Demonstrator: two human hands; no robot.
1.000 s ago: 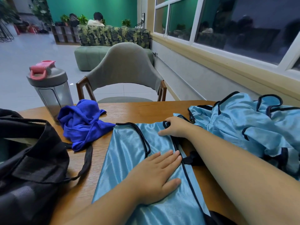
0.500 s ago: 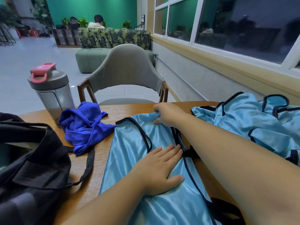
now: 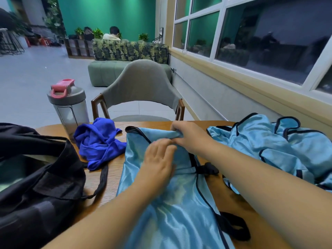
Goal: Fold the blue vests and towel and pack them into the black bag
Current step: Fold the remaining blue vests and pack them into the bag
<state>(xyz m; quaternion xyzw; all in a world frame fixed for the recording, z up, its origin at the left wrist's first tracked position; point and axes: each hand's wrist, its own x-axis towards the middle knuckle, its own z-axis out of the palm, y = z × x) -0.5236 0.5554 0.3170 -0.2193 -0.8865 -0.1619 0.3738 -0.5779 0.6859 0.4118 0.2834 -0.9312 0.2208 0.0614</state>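
Wood table is seen under everything, a window wall to the right. Largest, the black bag lies open at left. One vest is spread flat in the middle; a vest pile is heaped at right. The towel is crumpled beside a bottle. The vest's far edge is pinched by the right hand; the left hand is laid flat just beside it. For a clean fold, the cloth should be pinned while the edge is drawn back evenly.

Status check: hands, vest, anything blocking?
Right hand grips shiny light-blue vest at its far edge. Left hand flat on it. Crumpled royal-blue towel beside, clear.
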